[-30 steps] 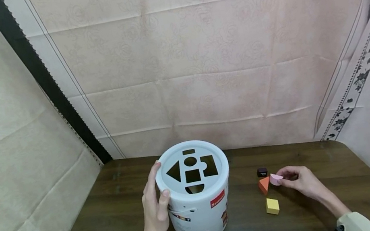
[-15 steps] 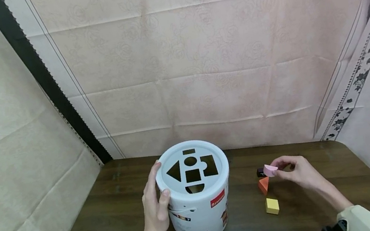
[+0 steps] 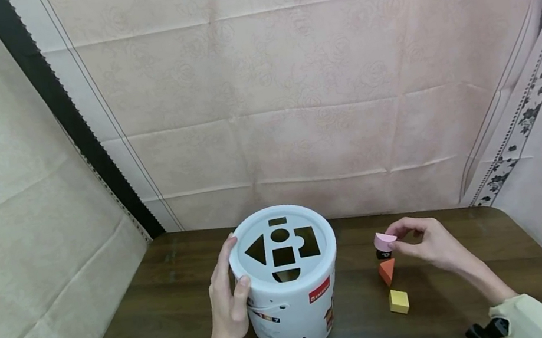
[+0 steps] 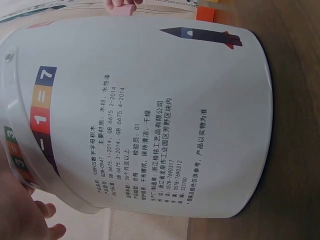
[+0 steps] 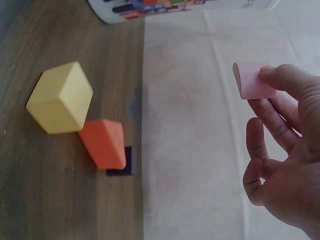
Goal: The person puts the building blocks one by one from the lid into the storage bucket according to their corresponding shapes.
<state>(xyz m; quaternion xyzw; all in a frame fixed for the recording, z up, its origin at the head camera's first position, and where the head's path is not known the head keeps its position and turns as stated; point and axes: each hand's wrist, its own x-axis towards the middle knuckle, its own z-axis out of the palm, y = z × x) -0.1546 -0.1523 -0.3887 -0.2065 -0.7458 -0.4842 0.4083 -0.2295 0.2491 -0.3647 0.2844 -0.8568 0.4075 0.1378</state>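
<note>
A white shape-sorter bucket [image 3: 296, 320] stands upright, its light-blue lid [image 3: 254, 223] cut with several shaped holes. My left hand [image 3: 229, 304] grips the bucket's left side just below the lid, thumb toward the front. In the right wrist view, my right hand [image 5: 295, 135] pinches a pink half-round block [image 5: 252, 80] between thumb and fingers, held up off the table. Seen from the head, that block overlaps a black block [image 3: 384, 254] lying on the table. An orange triangular block [image 3: 387, 271] and a yellow block [image 3: 398, 301] lie nearer the front.
The brown wooden table [image 3: 158, 331] runs back to a pale cloth curtain [image 3: 292, 99]. More cloth hangs at the left and right sides. Printed text and a rocket picture [image 4: 205, 36] cover the bucket's wall in the left wrist view.
My right hand has lifted the pink half-round block from beside the orange block and carried it back and to the left. The left hand and the bucket have stayed nearly still.
</note>
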